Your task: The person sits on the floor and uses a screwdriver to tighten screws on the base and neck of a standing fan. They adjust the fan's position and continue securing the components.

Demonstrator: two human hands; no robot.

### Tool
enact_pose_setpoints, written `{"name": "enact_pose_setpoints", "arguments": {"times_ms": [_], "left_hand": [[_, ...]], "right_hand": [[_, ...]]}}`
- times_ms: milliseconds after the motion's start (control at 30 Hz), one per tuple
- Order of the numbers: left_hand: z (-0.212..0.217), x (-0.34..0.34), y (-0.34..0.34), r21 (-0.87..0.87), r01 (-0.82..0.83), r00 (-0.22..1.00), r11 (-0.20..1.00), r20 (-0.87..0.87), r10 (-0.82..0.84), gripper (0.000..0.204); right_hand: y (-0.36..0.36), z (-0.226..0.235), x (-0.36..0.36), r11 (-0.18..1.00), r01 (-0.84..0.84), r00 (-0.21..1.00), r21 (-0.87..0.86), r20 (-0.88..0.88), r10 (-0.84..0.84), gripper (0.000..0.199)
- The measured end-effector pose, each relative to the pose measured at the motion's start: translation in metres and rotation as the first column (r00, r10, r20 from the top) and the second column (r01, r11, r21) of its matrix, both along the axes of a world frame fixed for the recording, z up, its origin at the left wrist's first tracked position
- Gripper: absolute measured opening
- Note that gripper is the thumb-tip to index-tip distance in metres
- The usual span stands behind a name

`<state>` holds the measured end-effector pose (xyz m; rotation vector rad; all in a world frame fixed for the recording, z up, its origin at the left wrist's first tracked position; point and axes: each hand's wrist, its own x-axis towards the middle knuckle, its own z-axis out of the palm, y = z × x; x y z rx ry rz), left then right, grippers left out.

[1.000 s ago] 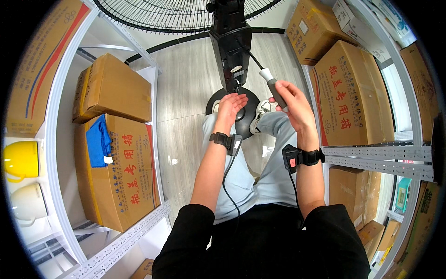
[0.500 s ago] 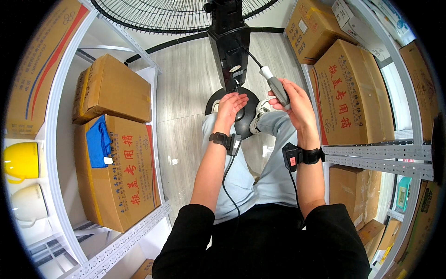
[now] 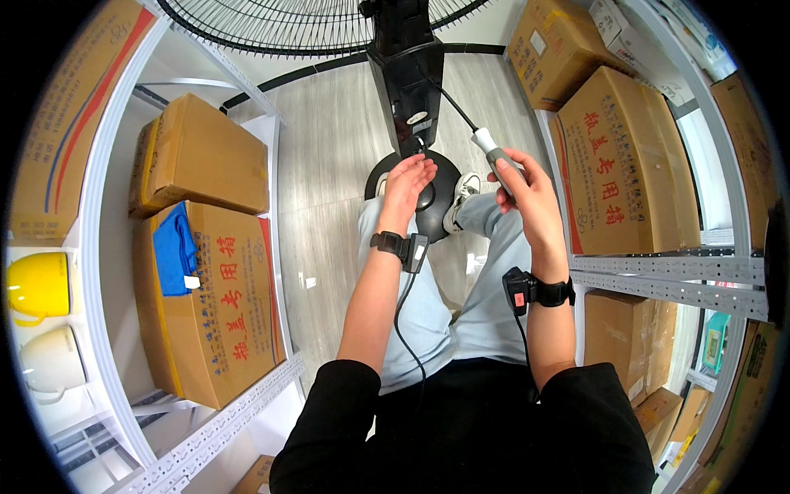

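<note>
My right hand (image 3: 531, 198) is wrapped round the handle of a screwdriver (image 3: 500, 162) with a grey grip and a white collar. Its long black shaft slants up and left to the black housing (image 3: 403, 95) on the stand of a floor fan; the tip cannot be made out against the black. My left hand (image 3: 403, 189), palm turned inward and fingers stretched out, is just under the lower end of that housing, its fingertips close to a small dark fitting there. Whether they touch it is unclear. Below stands the fan's round black base (image 3: 444, 191), between my shoes.
The fan's wire grille (image 3: 271, 37) spans the top. Shelves with cardboard boxes (image 3: 629, 165) rise on both sides. On the left lie a blue cloth (image 3: 174, 251) and, further out, a yellow mug (image 3: 39, 284) and a white mug (image 3: 53, 362). Black cords hang from my wrist straps.
My right hand has turned slightly around the screwdriver, its thumb now along the handle, and the handle has shifted a little. The left hand has barely moved.
</note>
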<state>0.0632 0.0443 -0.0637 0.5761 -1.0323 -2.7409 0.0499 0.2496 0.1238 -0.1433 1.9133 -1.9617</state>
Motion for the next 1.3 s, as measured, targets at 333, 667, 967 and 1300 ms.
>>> {"name": "enact_pose_setpoints", "arguments": {"times_ms": [333,667,967,1300], "left_hand": [[-0.005,-0.001,-0.001,0.137,-0.033,0.996,0.99,-0.074,0.044,0.015],[-0.005,0.0,-0.003,0.153,0.015,0.997,0.988,-0.08,-0.003,0.014],[0.003,0.0,-0.002,0.123,0.023,0.999,0.992,-0.051,-0.017,0.012],[0.008,0.001,-0.001,0.055,0.062,0.996,0.997,-0.071,-0.058,0.012]], "right_hand": [[0.028,-0.081,0.041,0.968,-0.013,0.999,0.252,-0.047,0.026,0.034],[0.021,-0.087,0.044,0.912,-0.022,0.977,0.409,-0.185,0.107,0.035],[0.025,-0.09,0.042,0.884,0.001,0.963,0.467,-0.237,0.124,0.035],[0.026,-0.073,0.041,0.857,0.01,0.955,0.515,-0.259,0.144,0.034]]}}
